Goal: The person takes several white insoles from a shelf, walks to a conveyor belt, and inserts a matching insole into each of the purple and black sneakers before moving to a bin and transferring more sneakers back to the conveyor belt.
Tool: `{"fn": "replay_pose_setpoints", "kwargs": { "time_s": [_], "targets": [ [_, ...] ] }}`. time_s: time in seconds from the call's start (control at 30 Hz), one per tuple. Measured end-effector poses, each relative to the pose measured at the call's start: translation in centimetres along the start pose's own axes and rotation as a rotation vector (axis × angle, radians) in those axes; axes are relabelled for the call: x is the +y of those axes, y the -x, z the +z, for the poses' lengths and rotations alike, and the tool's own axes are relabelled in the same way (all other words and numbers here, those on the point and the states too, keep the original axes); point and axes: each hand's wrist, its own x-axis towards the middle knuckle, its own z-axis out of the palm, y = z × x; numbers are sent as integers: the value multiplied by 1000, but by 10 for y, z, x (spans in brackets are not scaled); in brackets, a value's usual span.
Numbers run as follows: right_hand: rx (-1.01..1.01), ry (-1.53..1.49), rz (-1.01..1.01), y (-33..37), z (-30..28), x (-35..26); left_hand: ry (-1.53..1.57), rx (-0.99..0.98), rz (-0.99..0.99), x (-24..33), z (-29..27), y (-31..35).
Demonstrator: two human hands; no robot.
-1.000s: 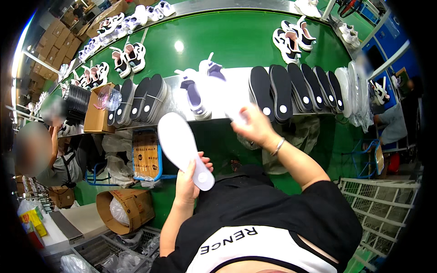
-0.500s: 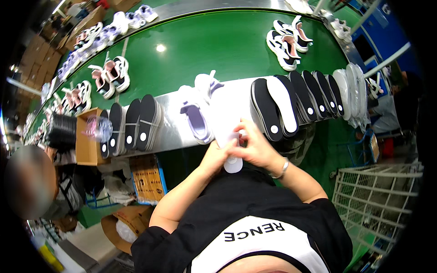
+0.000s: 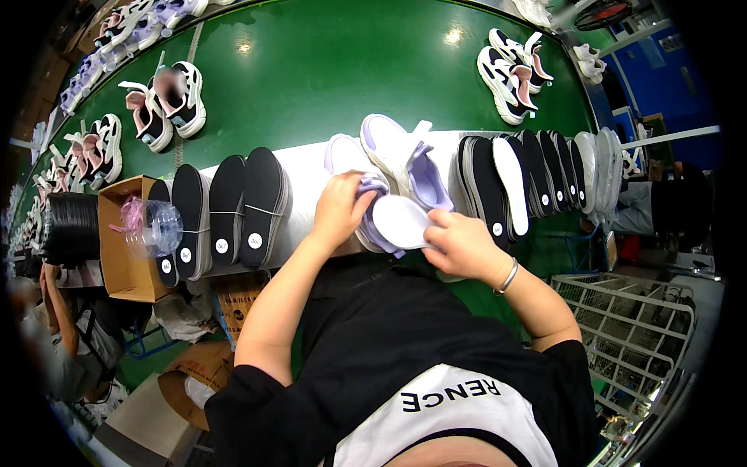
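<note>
Two white and lilac sneakers lie on the steel shelf [image 3: 307, 175] before me. My left hand [image 3: 340, 208] grips the collar of the nearer sneaker [image 3: 346, 159]. My right hand [image 3: 461, 243] holds the heel end of a white insole [image 3: 401, 220] whose front end is tucked into that sneaker. The second sneaker [image 3: 408, 156] lies just right of it, touching it.
Bundled black insoles [image 3: 226, 206] stand at left and more black and white insoles [image 3: 537, 175] at right. A cardboard box [image 3: 117, 233] holds a clear plastic container [image 3: 152, 227]. Finished sneakers [image 3: 513, 66] ride the green belt [image 3: 334, 70]. A white wire rack [image 3: 630, 319] stands lower right.
The white insole went from my left hand alone to both hands, then into the lilac sneaker. My left hand shifted onto the sneaker's collar; my right took the insole's heel.
</note>
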Motion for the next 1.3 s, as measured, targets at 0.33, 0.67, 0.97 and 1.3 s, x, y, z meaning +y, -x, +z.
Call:
{"fn": "replay_pose_setpoints", "kwargs": {
  "time_s": [0.33, 0.67, 0.97, 1.3],
  "targets": [
    [-135, 285, 147, -81, 54, 1, 248, 104, -396, -10, 35, -34],
    [36, 333, 162, -43, 29, -5, 84, 150, -468, -17, 37, -38],
    [-43, 376, -35, -66, 43, 1, 215, -42, -300, -16, 34, -24],
    [-208, 154, 71, -97, 72, 17, 357, -12, -365, -16, 32, -16]
  ]
}}
